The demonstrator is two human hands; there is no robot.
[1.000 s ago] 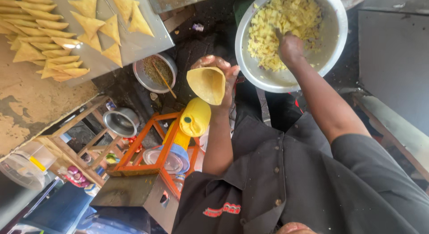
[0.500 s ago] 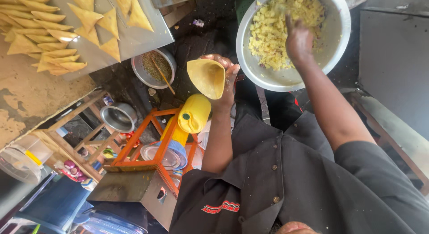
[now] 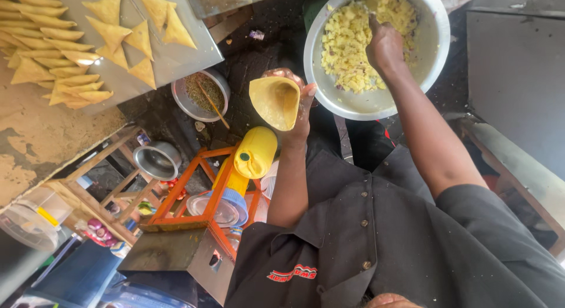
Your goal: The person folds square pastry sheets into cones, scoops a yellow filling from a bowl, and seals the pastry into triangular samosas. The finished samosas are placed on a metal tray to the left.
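2 hands work: left hand [image 3: 297, 102] grips a pastry cone [image 3: 275, 102], right hand [image 3: 385, 46] clenched in yellow filling [image 3: 347, 43]

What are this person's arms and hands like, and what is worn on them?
Both arms are bare from above the elbow down. The left hand and right hand wear no gloves, rings or watch that show. A dark short-sleeved buttoned shirt with a small red emblem covers the upper arms.

The right hand's fingers [image 3: 376, 27] seem buried in the yellow filling [image 3: 353, 46].
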